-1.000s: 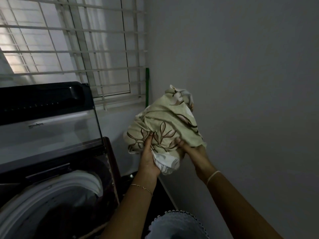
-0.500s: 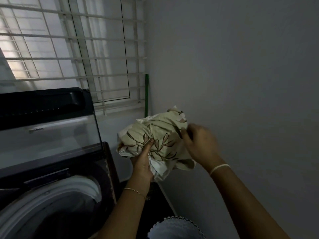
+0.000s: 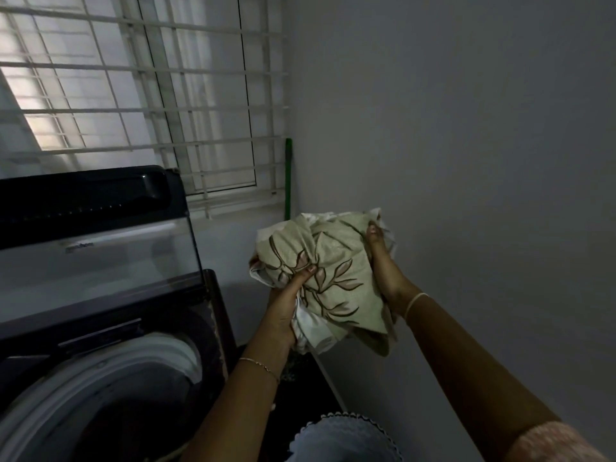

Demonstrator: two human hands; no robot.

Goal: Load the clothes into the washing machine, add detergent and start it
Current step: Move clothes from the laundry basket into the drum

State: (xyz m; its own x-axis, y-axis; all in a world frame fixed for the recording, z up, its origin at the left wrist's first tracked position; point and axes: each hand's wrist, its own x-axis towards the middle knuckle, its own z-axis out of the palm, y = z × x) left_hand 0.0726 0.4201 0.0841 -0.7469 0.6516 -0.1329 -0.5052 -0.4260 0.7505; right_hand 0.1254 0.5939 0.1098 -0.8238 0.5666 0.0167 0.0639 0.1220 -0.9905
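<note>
You're holding the floral cloth bundle (image 3: pixel 333 271) in the air with both hands, just below frame centre, with the grey wall (image 3: pixel 483 161) at its 3 o'clock. Your left hand (image 3: pixel 285 311) is gripping it from underneath at the bundle's 7 o'clock, thumb digging into the front folds. Your right hand (image 3: pixel 383 261) is clamping the 2 o'clock edge, fingers curling over the top.

The bundle isn't touching the washing machine (image 3: pixel 133 358). The tub mouth is sitting open at 8 o'clock from the bundle, well apart, and the lid (image 3: pixel 100 268) is standing raised behind it at 9 to 10 o'clock. The tub contents are too dark to tell.

Handling, my read:
- **Feel:** it's looking light, soft and limp, with no stiffness and nothing fragile about it.
- **Sag:** a white inner layer and a loose corner are hanging out at 6 o'clock. Those tails could be snagging on the tub rim on the way in.
- **Best hold:** put one hand under the mass and one over the top, then tuck the hanging tail in before swinging toward 8 o'clock.

Loading is looking under way. I'm seeing no detergent in view, so I'm judging that step and the start as not yet done.
</note>
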